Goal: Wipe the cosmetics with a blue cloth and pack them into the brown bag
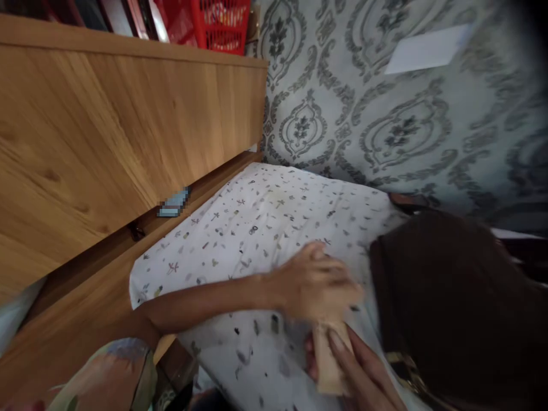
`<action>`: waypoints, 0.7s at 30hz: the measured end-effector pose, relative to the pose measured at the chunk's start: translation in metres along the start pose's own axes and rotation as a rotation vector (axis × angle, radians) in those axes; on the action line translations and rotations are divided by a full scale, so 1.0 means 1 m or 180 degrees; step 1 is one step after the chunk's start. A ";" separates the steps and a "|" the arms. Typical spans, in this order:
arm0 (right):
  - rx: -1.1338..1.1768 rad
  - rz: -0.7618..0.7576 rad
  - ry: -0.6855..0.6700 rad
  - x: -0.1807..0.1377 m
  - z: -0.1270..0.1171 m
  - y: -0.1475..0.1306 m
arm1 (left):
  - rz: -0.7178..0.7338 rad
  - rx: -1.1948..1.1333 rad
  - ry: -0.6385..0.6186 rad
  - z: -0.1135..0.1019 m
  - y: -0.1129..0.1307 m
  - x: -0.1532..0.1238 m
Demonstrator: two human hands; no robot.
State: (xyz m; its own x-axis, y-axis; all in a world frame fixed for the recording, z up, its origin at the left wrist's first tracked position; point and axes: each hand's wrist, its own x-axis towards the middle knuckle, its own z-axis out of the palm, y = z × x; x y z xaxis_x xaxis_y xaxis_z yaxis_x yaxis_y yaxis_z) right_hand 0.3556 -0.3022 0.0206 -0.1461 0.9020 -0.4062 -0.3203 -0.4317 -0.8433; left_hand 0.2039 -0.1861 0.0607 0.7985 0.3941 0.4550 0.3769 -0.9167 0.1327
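Note:
In the head view, my right hand (355,365) comes in from the lower right. Its thumb lies along the face of a pale beige oblong block (329,357), with the fingers wrapped behind it. What the block is made of, I cannot make out. My left hand (323,285) reaches across from the left and is at the block's upper end, covering it. Motion smears its fingers, so whether they grip the block does not show. Both hands are above a white cloth (265,228) printed with small plants and shapes.
A dark brown bag (449,308) with a gold-coloured buckle stands at the right. Along the left runs a wooden cabinet (128,131), with a red plastic basket (222,25) on top. Patterned wallpaper (342,91) covers the back wall. A small bluish item (173,204) lies on the ledge beneath the cabinet.

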 end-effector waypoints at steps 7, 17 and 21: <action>0.0364 -0.0218 -0.0816 0.002 -0.008 -0.005 | -0.2200 -0.3618 0.1012 -0.005 -0.023 0.018; 0.0896 -0.0552 -0.0844 0.009 -0.006 0.000 | -0.2881 -0.5069 0.1094 0.020 0.073 0.011; 0.0725 -0.0779 -0.0774 0.005 -0.007 -0.004 | -0.2939 -0.4499 0.0876 0.011 0.074 0.006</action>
State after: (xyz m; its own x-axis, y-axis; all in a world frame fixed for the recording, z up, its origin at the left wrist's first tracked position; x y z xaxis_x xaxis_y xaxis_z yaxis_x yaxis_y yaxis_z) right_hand 0.3623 -0.2958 0.0191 -0.2481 0.9650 -0.0853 -0.5679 -0.2163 -0.7942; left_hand 0.2420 -0.2512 0.0638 0.4152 0.9034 -0.1077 -0.1660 0.1916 0.9673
